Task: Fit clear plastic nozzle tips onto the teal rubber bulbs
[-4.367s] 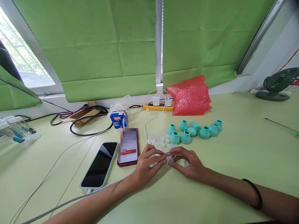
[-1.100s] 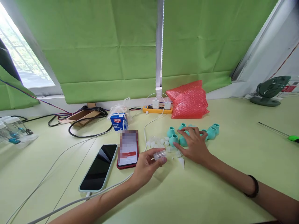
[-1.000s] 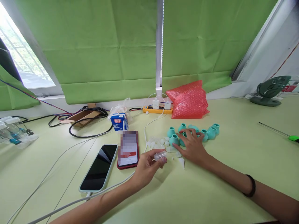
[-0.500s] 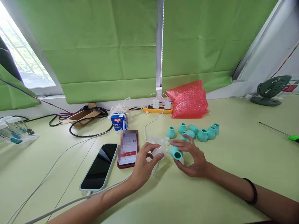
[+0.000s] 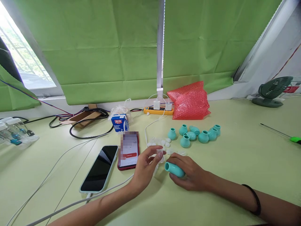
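One teal bulb [image 5: 174,169] had turned its open end toward the left hand [image 5: 147,164]. Fingers of the right hand [image 5: 189,173] pinched it in front of more teal bulbs [image 5: 191,136] on the worktop [image 5: 188,208]; left fingers pinched a clear tube [image 5: 160,151] nearby.

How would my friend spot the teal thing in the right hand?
Start at the red bag at the back of the table, then come nearer, past the loose teal bulbs. In the right hand is a teal bulb on its side, open mouth facing the left hand; unlike the others, it is held.
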Demonstrator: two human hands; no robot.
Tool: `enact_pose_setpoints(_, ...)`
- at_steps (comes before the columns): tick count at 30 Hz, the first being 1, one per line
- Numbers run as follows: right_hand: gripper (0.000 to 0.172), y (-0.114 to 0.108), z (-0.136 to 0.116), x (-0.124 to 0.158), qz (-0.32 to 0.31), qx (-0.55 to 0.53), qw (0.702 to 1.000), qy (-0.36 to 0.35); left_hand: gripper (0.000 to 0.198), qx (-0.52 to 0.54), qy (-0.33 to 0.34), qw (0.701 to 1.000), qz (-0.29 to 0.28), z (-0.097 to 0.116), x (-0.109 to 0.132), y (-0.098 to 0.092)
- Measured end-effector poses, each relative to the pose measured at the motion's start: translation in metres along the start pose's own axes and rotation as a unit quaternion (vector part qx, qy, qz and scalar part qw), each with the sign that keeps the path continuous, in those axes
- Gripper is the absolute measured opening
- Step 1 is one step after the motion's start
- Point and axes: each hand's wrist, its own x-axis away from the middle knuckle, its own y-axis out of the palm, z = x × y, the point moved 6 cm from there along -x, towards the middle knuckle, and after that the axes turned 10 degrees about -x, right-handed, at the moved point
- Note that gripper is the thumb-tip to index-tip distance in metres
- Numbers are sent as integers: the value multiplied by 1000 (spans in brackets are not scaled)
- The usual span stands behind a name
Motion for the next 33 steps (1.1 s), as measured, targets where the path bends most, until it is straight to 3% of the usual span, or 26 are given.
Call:
enact_pose_setpoints(4,23,2,2,3,20,4,1000,22,22,84,-31,996,12,-2,0,0)
enact_pose_setpoints(9,25,-3,11,6,106,24,993,48,37,115,-53,992,-31,-1,2,6)
enact_pose_setpoints(13,21,-8,14,4,128,16,990,52,34,19,-54,994,-92,0,-1,8)
enact_pose_setpoints(16,20,-11,13,2,128,14,991,34,26,-157,34,983,-93,10,-3,3)
enact_pose_setpoints(18,16,-11,12,1,111,1,993,26,24,-294,118,944,-92,20,-1,2)
enact_pose_setpoints(21,11,-6,8,1,74,-36,996,30,33,-443,264,849,-117,31,6,11)
enact_pose_setpoints(24,10,1,4,4,42,-81,994,54,44,-520,366,762,-120,33,13,19)
enact_pose_setpoints(26,12,3,3,8,49,-103,991,67,43,-536,392,739,-112,33,14,20)
enact_pose_setpoints(29,24,1,6,16,100,-124,983,88,39,-512,404,750,-107,36,15,18)
enact_pose_setpoints(33,32,2,10,22,117,-137,977,115,38,-456,340,815,-110,33,12,13)
